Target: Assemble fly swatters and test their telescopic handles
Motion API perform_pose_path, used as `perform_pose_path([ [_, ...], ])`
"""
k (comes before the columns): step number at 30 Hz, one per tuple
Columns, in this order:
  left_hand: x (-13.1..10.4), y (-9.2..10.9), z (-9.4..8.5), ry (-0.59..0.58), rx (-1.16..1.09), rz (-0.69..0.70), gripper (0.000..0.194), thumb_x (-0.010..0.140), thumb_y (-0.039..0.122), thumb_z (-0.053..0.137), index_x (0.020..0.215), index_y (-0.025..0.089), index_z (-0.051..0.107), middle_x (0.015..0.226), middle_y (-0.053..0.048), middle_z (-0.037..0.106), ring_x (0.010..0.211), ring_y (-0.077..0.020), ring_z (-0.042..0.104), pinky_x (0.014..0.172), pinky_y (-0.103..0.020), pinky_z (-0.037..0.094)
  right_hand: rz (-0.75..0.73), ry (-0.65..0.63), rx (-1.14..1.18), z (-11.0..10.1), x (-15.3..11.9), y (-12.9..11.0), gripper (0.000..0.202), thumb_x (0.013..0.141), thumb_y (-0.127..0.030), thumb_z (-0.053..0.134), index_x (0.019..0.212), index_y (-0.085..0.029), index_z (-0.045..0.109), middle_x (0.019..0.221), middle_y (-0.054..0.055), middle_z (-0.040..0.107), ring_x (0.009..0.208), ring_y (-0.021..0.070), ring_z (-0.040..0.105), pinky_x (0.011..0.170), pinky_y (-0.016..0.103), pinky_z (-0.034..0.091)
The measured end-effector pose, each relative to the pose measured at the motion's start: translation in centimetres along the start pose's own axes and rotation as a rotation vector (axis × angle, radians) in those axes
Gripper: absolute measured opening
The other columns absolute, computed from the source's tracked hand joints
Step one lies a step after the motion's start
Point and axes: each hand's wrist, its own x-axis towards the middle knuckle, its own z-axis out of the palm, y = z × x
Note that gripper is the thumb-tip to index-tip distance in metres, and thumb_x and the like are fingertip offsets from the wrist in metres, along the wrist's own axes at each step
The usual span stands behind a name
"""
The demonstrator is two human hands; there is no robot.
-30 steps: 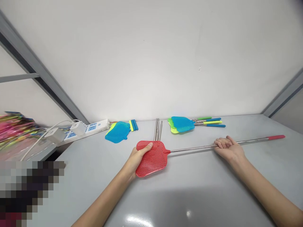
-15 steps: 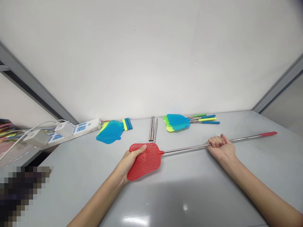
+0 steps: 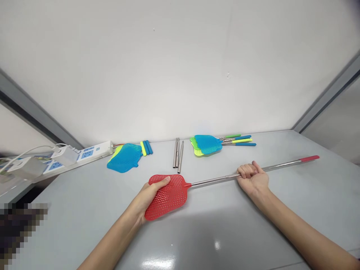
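A red fly swatter point(image 3: 168, 198) with an extended metal rod and red grip lies across in front of me, head to the left. My left hand point(image 3: 150, 197) pinches the left edge of its perforated head, thumb on top. My right hand point(image 3: 253, 178) has its fingers curled round the rod, palm turned up. Beyond the swatter lie several loose metal rods point(image 3: 177, 155). Behind and to the right is a pile of fly swatters point(image 3: 208, 144) with blue, green and yellow heads and grips.
Loose blue and yellow swatter heads point(image 3: 125, 157) lie at the back left, with a yellow and blue grips point(image 3: 146, 147) beside them. A white power strip point(image 3: 95, 152) with plugged-in chargers point(image 3: 66, 154) runs along the left edge. A wall point(image 3: 168, 75) closes off the grey table point(image 3: 219, 225).
My view has shifted slightly, so everything sits a little further left. Both hands keep their hold on the red fly swatter, which stays extended.
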Motion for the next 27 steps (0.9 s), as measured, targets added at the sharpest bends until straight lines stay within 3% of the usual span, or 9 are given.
perform_pose_path([
  [10, 0.2, -0.6, 0.0, 0.002, 0.058, 0.039, 0.029, 0.066, 0.031, 0.066, 0.087, 0.012, 0.061, 0.079, -0.012, 0.069, 0.067, -0.0247, 0.066, 0.058, -0.032, 0.054, 0.018, -0.029, -0.009, 0.1, -0.3, 0.3, 0.034, 0.085, -0.017, 0.025, 0.057, -0.019, 0.006, 0.046, -0.007, 0.005, 0.035, 0.0087, 0.012, 0.032, 0.021, 0.021],
  [16, -0.1, -0.9, 0.3, 0.019, 0.099, 0.13, 0.033, 0.067, 0.035, 0.065, 0.088, 0.011, 0.061, 0.078, -0.014, 0.069, 0.064, -0.0245, 0.065, 0.057, -0.033, 0.053, 0.048, -0.037, -0.016, 0.4, -0.7, 0.7, 0.034, 0.086, -0.016, 0.024, 0.057, -0.019, 0.006, 0.046, -0.007, 0.005, 0.035, 0.0088, 0.014, 0.033, 0.02, 0.023],
  [27, -0.4, -1.4, 0.7, 0.1, 0.234, 0.339, 0.033, 0.062, 0.043, 0.066, 0.076, 0.012, 0.062, 0.065, -0.007, 0.067, 0.057, -0.0197, 0.063, 0.051, -0.026, 0.049, 0.091, -0.018, -0.018, 0.8, -1.3, 0.9, 0.034, 0.086, -0.016, 0.026, 0.059, -0.019, 0.005, 0.046, -0.007, 0.008, 0.036, 0.0084, 0.016, 0.034, 0.02, 0.025],
])
